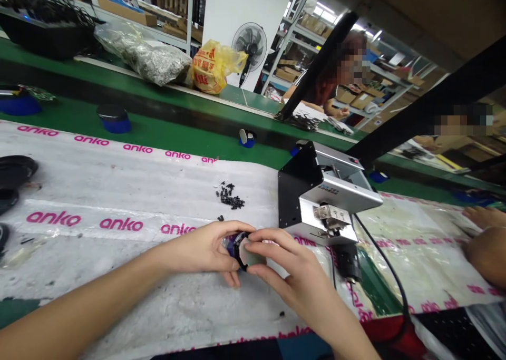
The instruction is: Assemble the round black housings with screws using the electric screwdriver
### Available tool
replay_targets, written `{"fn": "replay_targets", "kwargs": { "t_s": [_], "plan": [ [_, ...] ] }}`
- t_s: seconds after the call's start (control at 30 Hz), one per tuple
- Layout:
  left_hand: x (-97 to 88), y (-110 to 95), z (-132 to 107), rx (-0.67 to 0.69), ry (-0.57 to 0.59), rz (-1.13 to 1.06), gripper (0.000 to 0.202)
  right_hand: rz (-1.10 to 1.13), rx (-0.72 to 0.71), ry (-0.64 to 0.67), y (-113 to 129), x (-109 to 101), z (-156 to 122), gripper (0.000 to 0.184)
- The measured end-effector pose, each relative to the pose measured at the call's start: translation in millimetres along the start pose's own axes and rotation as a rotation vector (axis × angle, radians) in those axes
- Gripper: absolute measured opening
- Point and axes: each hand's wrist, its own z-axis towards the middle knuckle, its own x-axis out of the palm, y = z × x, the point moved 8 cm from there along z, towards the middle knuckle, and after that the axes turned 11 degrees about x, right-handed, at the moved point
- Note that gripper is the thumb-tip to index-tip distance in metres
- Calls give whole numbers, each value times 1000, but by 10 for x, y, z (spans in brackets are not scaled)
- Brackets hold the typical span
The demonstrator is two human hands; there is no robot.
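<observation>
So yeah, the blue-and-black part (237,247) is just below mid-frame, my left fingers (234,225) wrapped round it, my right fingers (272,251) pinching the pale disc (253,259) at its right side.

Bright ceiling lights (326,12) behind; blurred, stretched edges.

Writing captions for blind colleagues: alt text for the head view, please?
A person's left hand and right hand hold a blue-and-black object over a white sheet. Black pieces lie beyond, left of a machine.
</observation>
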Motion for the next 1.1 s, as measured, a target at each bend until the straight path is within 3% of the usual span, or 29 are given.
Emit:
{"fn": "replay_targets", "kwargs": {
  "t_s": [0.2, 0.6, 0.77, 1.1],
  "plan": [
    [-1, -5, -2, 6, 26, 9, 61, -26, -40, -30, 39, 27, 18, 22],
    [-32, 57, 12, -34, 38, -21, 64, -143, -140, 60, 130, -5, 25, 26],
    [-56, 58, 11, -78, 8, -17, 54, -159, -67, 94, 96, 11, -24, 37],
    [-37, 73, 26, -80, -34, -15, 44, -11, 108, -95, -117, 25, -40, 38]
  ]
}}
